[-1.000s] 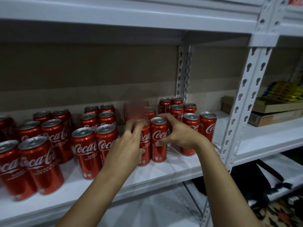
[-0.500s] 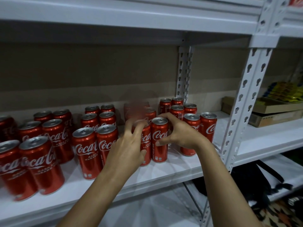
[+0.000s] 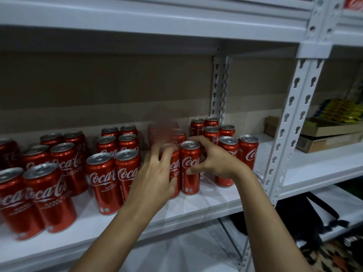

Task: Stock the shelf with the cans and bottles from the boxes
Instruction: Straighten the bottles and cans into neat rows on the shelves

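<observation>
Several slim red Coca-Cola cans stand in paired rows on the white shelf [image 3: 206, 205]. Two of them stand side by side at the front middle. My left hand [image 3: 155, 173] grips the left can [image 3: 173, 163], fingers over its top and thumb low on its side. My right hand [image 3: 212, 160] grips the right can [image 3: 189, 167], fingers curled round its upper rim and thumb pressing its side. Both cans stand upright on the shelf. A blurred patch hides some cans just behind my left hand.
More can rows fill the shelf to the left [image 3: 102, 179] and right [image 3: 227, 152]. A perforated white upright [image 3: 288, 126] bounds the bay on the right. Beyond it sit cardboard trays [image 3: 326, 132] with yellow packets. A dark bag [image 3: 306, 214] lies on the lower shelf.
Almost nothing has moved; both hands stay on the same two front cans, with only a slight shift of the view.
</observation>
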